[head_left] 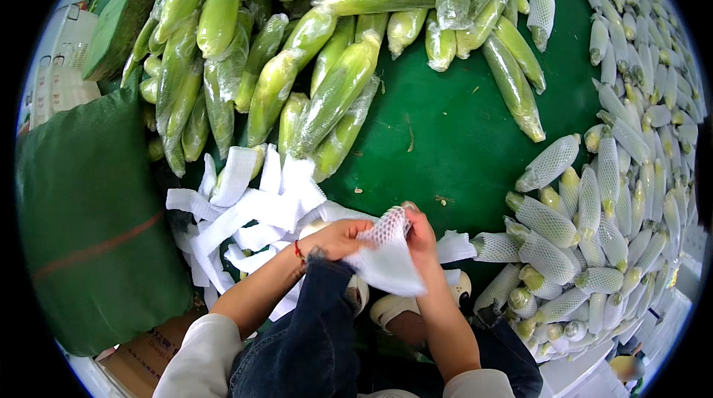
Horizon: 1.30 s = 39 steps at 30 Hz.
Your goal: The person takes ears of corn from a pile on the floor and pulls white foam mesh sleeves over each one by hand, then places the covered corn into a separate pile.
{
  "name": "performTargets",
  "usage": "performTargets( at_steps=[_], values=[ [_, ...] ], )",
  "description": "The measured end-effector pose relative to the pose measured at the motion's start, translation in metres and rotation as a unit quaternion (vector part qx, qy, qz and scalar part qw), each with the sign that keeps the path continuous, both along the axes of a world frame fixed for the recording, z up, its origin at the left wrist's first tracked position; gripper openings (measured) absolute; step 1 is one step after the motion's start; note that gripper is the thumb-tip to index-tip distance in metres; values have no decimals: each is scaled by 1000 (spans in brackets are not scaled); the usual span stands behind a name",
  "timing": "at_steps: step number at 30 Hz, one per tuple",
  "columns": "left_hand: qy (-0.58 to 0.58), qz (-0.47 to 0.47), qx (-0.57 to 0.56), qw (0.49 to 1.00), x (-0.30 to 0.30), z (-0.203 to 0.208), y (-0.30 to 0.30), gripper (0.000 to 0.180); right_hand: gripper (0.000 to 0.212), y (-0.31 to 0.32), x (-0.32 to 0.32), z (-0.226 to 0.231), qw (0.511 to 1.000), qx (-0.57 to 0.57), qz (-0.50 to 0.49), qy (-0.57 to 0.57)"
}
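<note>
Between my two hands, a white foam net sleeve (386, 261) is stretched, its upper mesh end pulled open. My left hand (332, 238) pinches its left edge. On the other side, my right hand (422, 238) grips the sleeve near its top. No ear of corn shows inside it. Beside my left forearm lies a loose heap of flat white foam sleeves (249, 209). Beyond that heap is a large pile of green corn ears in clear film (338, 97). To my right, many netted corn ears (546, 223) are piled up.
A green cloth-covered bundle (96, 227) stands at the left, with a cardboard box (145, 357) below it and white crates (63, 64) behind. Green sheeting (438, 123) lies under the corn. One netted ear (541, 15) lies apart at the far right. My shoes (390, 310) are under my hands.
</note>
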<state>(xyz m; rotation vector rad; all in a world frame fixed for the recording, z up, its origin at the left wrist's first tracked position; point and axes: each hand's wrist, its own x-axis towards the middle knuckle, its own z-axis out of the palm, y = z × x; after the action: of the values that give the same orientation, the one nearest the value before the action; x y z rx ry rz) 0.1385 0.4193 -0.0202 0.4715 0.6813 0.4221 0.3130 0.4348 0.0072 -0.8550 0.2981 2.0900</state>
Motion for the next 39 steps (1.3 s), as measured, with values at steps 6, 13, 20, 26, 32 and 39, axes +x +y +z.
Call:
performTargets(
  at_steps=[6,13,20,26,32,39],
  values=[
    [436,245,346,794,-92,27,63,24,29,50,-55,-9,719,387,354,-456],
    [277,154,261,912,-73,50,114,49,61,88,-104,-26,797,369,111,-465],
    [315,81,340,883,-10,144,47,39,43,-4,-29,88,906,253,34,-337],
    [269,128,276,914,9,91,32,37,32,-25,-25,46,860,211,0,-465],
    [328,113,310,885,2,26,40,28,20,-16,-15,-36,899,149,-32,-410],
    [354,163,337,857,4,-32,58,17,17,5,-23,-82,899,142,-89,-405]
  ],
)
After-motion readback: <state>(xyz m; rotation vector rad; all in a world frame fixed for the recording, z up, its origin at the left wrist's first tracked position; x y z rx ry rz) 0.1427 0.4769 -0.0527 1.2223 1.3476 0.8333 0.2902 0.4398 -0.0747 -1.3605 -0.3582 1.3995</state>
